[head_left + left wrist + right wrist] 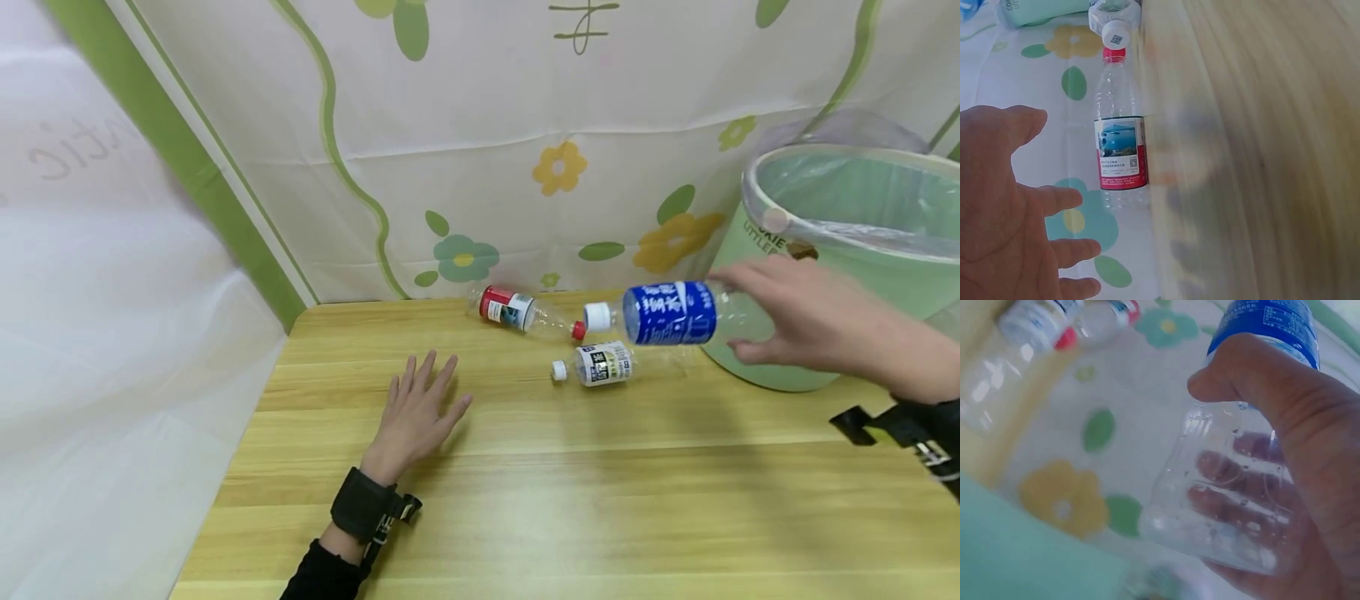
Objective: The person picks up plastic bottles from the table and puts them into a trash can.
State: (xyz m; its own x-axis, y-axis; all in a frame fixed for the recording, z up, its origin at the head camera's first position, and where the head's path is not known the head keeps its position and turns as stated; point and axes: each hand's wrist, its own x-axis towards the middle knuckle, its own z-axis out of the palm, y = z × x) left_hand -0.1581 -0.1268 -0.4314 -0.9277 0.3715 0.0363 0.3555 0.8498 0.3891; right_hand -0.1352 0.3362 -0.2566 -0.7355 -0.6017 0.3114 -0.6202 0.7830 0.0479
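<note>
Firstly, tabletop: wood-grain, beneath the grip; at its far left side, the left hand, fingers spread apart, holding nothing.

Bin: pale green, clear plastic liner, just beyond the grip and to its right; lettering cut short, "KIE" above "LITTLE".

Blue-label bottle: clear plastic, held up near level by the right hand, thumb and fingers clamped round the base end; neck points left, away from the grip. Seemingly empty but for droplets, hence likely light, thin-walled, apt to dent; slippery if wet. Best held at the lower body, as here, or round the label (a gentle squeeze should do). Label: white Chinese characters, 水 among them; remainder blurred.

Red-label bottle: lying well left of the grip, beside the fabric; lake picture, square code, fine print too small.

White-label bottle: lying left of the grip, lower than the held bottle; dark characters, not surely legible.

White cap: on the blue-label bottle, farthest from the grip; no writing made out.
</note>
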